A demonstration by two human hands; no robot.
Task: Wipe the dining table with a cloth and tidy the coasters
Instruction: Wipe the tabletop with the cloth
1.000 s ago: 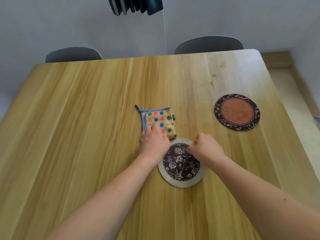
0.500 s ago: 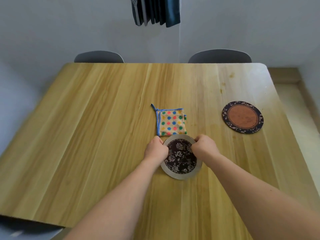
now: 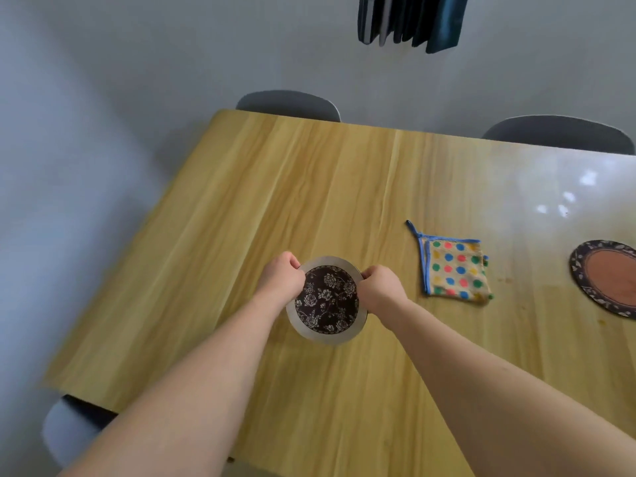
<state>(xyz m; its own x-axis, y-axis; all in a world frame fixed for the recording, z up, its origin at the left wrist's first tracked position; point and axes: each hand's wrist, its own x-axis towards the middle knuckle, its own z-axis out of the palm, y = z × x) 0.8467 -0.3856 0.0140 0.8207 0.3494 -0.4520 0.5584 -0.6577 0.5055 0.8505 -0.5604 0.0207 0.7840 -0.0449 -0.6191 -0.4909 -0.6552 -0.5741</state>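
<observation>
Both hands hold a round coaster with a pale grey rim and a dark brown floral centre (image 3: 327, 299) over the light wooden surface (image 3: 309, 187). The left hand (image 3: 280, 278) grips the coaster's left edge with curled fingers, and the right hand (image 3: 380, 287) grips its right edge the same way, thumbs toward the far rim. Whether the coaster is lifted clear or touches the wood cannot be told from this view, though its near edge seems tilted slightly toward the camera. Both bare forearms reach in from the bottom of the view and meet at the coaster.

To the right of the coaster, apart from it, lies a folded square cloth (image 3: 454, 270) of yellow fabric with coloured polka dots and a blue trim; a small blue loop sticks out at its far left corner. It lies flat and neither hand touches it. Further right, partly cut by the frame's edge, lies a second round coaster with a dark patterned border and a reddish-brown centre (image 3: 607, 278), flat on the wood and well apart from the cloth.

Two grey chair backs (image 3: 289, 105) stand along the far side, and part of a pale chair shows at the near left corner. A dark pleated lamp shade (image 3: 411, 20) hangs above, in front of a grey wall.
</observation>
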